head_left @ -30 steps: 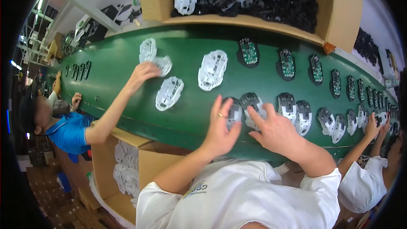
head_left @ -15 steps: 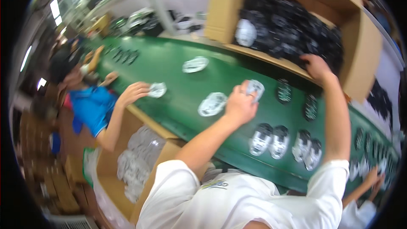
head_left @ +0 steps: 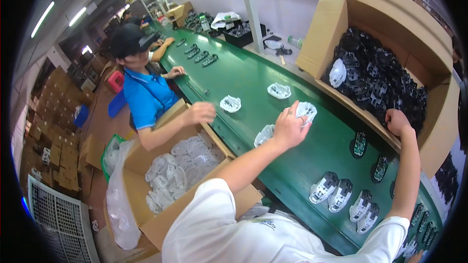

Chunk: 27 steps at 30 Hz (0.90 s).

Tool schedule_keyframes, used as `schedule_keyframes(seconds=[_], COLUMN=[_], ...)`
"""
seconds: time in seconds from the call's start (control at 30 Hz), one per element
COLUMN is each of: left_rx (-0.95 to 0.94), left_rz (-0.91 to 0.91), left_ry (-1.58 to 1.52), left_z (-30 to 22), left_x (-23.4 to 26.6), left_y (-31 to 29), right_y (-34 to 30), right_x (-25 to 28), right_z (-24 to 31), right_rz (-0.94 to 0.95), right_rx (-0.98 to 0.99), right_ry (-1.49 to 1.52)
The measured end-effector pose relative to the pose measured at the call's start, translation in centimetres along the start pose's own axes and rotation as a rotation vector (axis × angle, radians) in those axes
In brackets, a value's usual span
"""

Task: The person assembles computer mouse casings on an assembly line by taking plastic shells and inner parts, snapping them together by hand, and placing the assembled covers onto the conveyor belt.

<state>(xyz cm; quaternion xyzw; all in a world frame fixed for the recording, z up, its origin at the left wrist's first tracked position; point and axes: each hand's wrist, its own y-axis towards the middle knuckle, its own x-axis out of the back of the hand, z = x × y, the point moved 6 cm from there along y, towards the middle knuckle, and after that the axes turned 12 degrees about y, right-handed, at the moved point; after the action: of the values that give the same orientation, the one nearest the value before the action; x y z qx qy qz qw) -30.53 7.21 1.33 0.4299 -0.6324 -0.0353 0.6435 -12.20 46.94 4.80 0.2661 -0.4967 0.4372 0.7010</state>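
Observation:
My left hand [head_left: 291,129] grips a white plastic shell [head_left: 307,110], shaped like a computer mouse cover, above the green conveyor belt [head_left: 243,79]. Just beside that wrist, partly hidden by it, lies another white shell [head_left: 263,134]. My right hand [head_left: 399,122] reaches over the near wall of a cardboard box [head_left: 363,109]. Its fingers are curled against the heap of black plastic parts [head_left: 373,80]; what they pinch is hidden. One white shell [head_left: 337,73] sits on that heap. Near my right forearm, black bases with green circuit boards [head_left: 360,143] lie on the belt.
Closer to me stand several white-and-black mouse bodies [head_left: 340,196]. More white shells [head_left: 279,90] lie farther left on the belt. A co-worker in blue [head_left: 146,95] stands at left, one hand blurred above a carton of white shells [head_left: 178,170]. A metal post [head_left: 251,9] rises behind the belt.
The whole view has shifted, showing more of the left side. The co-worker's hand has come away from a white shell. My left hand keeps its shell; my right stays in the box.

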Motion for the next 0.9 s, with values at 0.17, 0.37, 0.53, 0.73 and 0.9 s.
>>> schedule_keyframes(seconds=[0.17,0.37,0.53,0.73,0.9], left_rx=[0.013,0.554,-0.113,-0.086,0.013], left_rz=[-0.397,-0.226,0.158,0.656,0.328], left_ry=[-0.192,-1.013,0.034,0.256,0.272], left_z=[0.8,3.9,1.6,0.4,0.9], left_x=[3.2,-1.7,-0.9,-1.9,-1.3], left_y=[0.5,-2.1,-1.9,-1.5,0.6], right_y=[-1.5,-1.0,-0.8,-6.1,-7.1], right_x=[2.3,-0.2,0.8,3.6,5.6], right_z=[3.7,3.4,3.3,3.8,-0.9], right_rz=[-0.013,-0.028,-0.472,-1.273,-1.244], right_rx=[0.09,-0.005,0.055,0.336,-0.034], right_ry=[-0.21,-0.339,-0.13,-0.214,0.298])
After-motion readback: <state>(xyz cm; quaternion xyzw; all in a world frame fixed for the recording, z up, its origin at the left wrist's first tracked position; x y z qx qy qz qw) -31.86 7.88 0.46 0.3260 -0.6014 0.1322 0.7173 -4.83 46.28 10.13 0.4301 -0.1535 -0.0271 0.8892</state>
